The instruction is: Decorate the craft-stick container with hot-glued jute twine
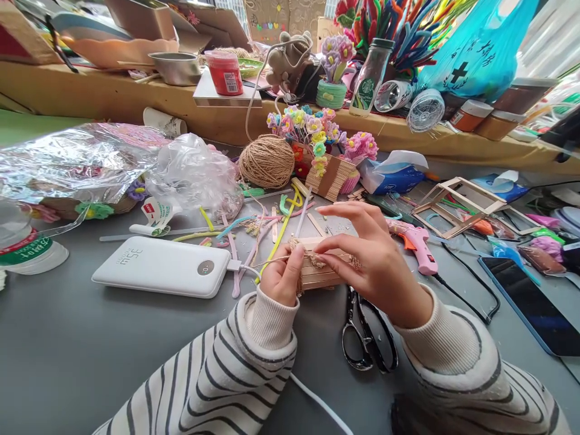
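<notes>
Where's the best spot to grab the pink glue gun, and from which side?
Take the pink glue gun by its handle, the end nearest the person where the black cord leaves. It lies flat on the grey table, nozzle pointing up-left toward the craft sticks. Come from the right and above, since the right hand sits just to its left.

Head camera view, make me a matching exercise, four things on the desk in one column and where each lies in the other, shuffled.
Things:
1. power bank
2. scissors
3. glue gun
4. twine ball

Places:
A. under the right hand's wrist
B. right of the right hand
C. far side, by the flower basket
D. left of the left hand

Pairs: 1-D, 2-A, 3-B, 4-C
</notes>
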The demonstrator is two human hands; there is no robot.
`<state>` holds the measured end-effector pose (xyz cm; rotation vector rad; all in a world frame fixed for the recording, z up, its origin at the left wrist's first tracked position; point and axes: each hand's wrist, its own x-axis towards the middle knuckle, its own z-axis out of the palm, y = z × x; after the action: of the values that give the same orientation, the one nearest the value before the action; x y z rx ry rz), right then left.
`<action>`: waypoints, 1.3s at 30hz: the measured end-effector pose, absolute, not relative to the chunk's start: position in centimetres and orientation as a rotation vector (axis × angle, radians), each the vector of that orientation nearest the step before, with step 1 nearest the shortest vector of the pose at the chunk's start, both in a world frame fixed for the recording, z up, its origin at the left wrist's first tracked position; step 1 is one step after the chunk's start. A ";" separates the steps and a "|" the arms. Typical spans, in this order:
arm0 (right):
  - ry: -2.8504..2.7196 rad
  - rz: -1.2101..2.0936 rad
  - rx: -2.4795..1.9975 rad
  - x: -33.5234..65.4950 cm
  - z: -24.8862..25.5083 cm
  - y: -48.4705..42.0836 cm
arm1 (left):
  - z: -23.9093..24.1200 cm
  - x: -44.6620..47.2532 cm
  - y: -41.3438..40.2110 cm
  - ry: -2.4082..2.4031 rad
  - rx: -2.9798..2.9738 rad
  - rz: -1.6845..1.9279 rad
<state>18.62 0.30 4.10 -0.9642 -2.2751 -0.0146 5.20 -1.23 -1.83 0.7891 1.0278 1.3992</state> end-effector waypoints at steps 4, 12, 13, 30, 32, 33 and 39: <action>-2.281 -0.020 -0.966 18.5 3.9 0.4 | -1.8 5.2 -1.3 1.016 0.788 1.417; -2.285 -0.021 -0.964 18.3 3.9 0.3 | -1.3 5.2 -1.4 0.970 0.765 1.399; -2.289 -0.020 -0.961 18.3 3.9 0.3 | -1.3 5.2 -1.4 0.977 0.771 1.401; -2.332 -0.036 -0.934 18.7 4.2 0.1 | -1.1 5.0 -1.7 0.856 0.780 1.350; -2.332 -0.032 -0.936 18.7 4.2 0.1 | -1.1 5.0 -1.7 0.877 0.792 1.353; -2.332 -0.029 -0.938 18.7 4.2 0.1 | -1.0 5.0 -1.7 0.883 0.795 1.356; -2.342 -0.010 -0.935 18.7 4.2 0.1 | -0.9 5.1 -1.8 0.877 0.773 1.349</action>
<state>18.72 0.06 4.22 -0.9350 -2.3421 -0.0104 5.07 -1.78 -0.92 0.7730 0.8772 1.3492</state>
